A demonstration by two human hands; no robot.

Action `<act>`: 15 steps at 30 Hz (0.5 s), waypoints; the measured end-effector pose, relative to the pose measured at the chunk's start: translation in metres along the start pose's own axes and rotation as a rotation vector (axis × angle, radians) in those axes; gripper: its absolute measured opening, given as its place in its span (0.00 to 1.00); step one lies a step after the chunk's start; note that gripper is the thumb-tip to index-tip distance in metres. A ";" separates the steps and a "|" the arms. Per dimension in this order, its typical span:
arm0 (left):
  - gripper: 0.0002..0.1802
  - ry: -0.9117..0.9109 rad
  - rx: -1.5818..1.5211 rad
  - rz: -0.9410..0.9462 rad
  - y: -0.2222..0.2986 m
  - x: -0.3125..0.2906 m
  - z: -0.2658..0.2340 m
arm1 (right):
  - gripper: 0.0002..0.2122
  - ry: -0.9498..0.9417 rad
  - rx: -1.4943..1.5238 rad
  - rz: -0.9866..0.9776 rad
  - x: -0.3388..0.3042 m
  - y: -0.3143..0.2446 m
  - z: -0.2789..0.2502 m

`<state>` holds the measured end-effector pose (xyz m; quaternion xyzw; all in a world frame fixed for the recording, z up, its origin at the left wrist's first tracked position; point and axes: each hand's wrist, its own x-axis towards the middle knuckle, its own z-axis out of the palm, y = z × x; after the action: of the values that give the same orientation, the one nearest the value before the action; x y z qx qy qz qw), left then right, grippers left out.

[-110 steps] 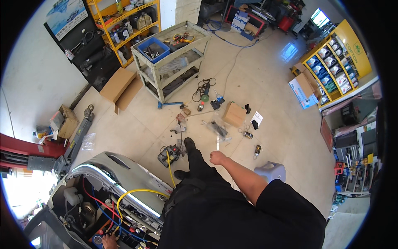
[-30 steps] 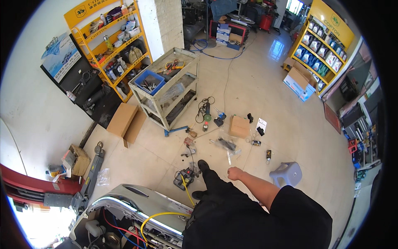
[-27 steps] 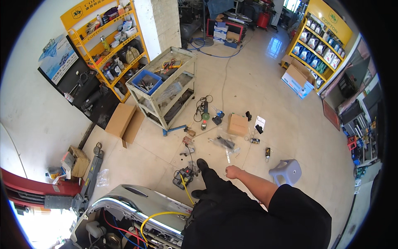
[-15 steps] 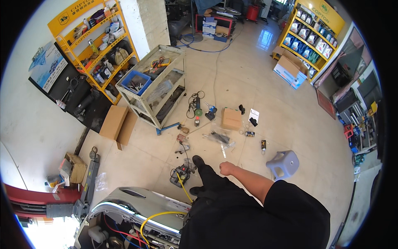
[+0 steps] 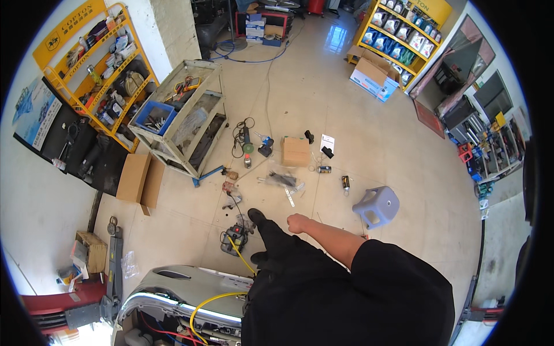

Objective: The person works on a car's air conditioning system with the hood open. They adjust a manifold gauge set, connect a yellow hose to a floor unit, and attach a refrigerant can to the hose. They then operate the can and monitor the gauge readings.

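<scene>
The right hand (image 5: 297, 223) is held out over the floor (image 5: 311, 98), its fingers curled together into a fist; nothing is seen gripped, and whether something small is enclosed cannot be told. The left hand is out of view, so its grip cannot be told either. Just beyond the fist, a pale perforated strip (image 5: 289, 198) is laid flat, untouched, beside a clear plastic bag (image 5: 281, 176). A small dark machine (image 5: 234, 238), probably a pump, is set near the car (image 5: 196, 277), presumably so that the engine bay can be reached by the yellow hose (image 5: 219, 297). An angle grinder (image 5: 247, 138) and a cardboard box (image 5: 295, 153) are left on the ground, perhaps for easy reach.

The floor is laid in pale, smooth tiles, by which a bright patch is mirrored at the far end. Yellow racks (image 5: 69, 36) are stood along both sides, and a metal trolley (image 5: 203, 70) is parked at the left, a blue bin (image 5: 167, 128) of metal parts kept on its top shelf
</scene>
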<state>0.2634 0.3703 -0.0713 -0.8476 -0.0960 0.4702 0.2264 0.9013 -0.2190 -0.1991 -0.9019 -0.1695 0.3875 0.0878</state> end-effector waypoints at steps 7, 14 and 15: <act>0.14 -0.238 -0.262 -0.058 0.019 -0.025 -0.057 | 0.14 0.030 -0.006 -0.025 -0.001 0.008 0.007; 0.17 -0.214 -0.397 -0.191 0.002 -0.033 -0.071 | 0.14 0.022 0.003 0.018 -0.001 0.018 0.009; 0.17 -0.270 -0.472 -0.348 0.008 -0.038 -0.099 | 0.14 0.002 -0.008 0.009 -0.003 0.011 0.005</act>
<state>0.3260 0.3201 -0.0011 -0.7775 -0.3750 0.4976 0.0859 0.8984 -0.2303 -0.2035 -0.9034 -0.1670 0.3862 0.0825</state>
